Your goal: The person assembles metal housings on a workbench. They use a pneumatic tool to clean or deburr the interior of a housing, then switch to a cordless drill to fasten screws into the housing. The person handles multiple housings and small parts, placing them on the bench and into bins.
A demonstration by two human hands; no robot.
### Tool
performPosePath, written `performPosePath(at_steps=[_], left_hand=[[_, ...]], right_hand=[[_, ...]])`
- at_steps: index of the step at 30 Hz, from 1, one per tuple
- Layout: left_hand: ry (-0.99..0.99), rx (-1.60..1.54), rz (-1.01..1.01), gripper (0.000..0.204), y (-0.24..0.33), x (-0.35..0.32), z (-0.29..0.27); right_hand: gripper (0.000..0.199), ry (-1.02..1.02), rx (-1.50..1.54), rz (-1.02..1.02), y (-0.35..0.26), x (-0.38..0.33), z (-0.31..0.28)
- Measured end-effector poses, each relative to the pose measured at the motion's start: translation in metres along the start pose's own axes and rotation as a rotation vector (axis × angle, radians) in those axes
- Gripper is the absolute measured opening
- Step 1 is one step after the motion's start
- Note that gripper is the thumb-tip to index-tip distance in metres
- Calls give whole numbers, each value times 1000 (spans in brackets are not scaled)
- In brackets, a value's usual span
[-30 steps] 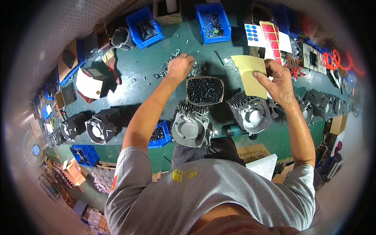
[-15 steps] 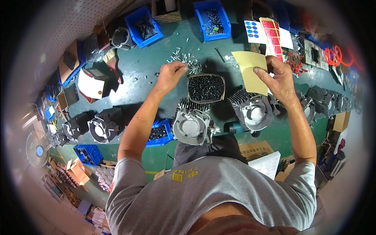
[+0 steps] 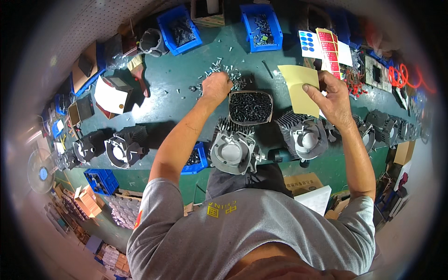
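Observation:
My right hand point(image 3: 332, 95) grips a pale yellow sheet of paper point(image 3: 298, 88), thumb across its front face. Fingers curled and pointing down, my left hand point(image 3: 217, 87) is at the loose pile of silver screws point(image 3: 238, 79) on the bench; its fingertips are partly hidden, so whatever it pinches cannot be made out. Just right of that hand and nearer me is an open box of black screws point(image 3: 251, 107). Close to my body stands a finned metal engine cylinder point(image 3: 233, 151), with a second finned cylinder point(image 3: 305, 137) to its right.
Blue bins point(image 3: 261, 43) of fasteners line the back, another blue bin point(image 3: 179, 30) farther left. A brush point(image 3: 138, 77) lies on the left. More finned cylinders point(image 3: 123, 147) stand along the front edge. At the right back are red label sheets point(image 3: 329, 51) and an orange coiled hose point(image 3: 398, 76).
My left hand has moved right and slightly down into the loose screws, its fingers curling in. My right hand still holds the yellow sheet in about the same place. The view has shifted slightly.

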State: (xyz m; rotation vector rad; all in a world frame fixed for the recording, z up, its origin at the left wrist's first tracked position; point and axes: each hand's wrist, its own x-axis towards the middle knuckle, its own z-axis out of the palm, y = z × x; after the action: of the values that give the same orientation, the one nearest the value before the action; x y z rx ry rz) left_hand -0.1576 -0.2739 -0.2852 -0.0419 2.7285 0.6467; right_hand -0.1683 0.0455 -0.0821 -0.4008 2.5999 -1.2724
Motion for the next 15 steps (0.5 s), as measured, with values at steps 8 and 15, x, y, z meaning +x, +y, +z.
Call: performPosePath(at_steps=[8,15], left_hand=[[-21,-808,27,16,-20,-34,-24],[303,-316,40,18,-37,-10,-32]], right_hand=[[20,4,-27,27,-1,-1,-5],[22,-2,26,-14,-1,5,6]])
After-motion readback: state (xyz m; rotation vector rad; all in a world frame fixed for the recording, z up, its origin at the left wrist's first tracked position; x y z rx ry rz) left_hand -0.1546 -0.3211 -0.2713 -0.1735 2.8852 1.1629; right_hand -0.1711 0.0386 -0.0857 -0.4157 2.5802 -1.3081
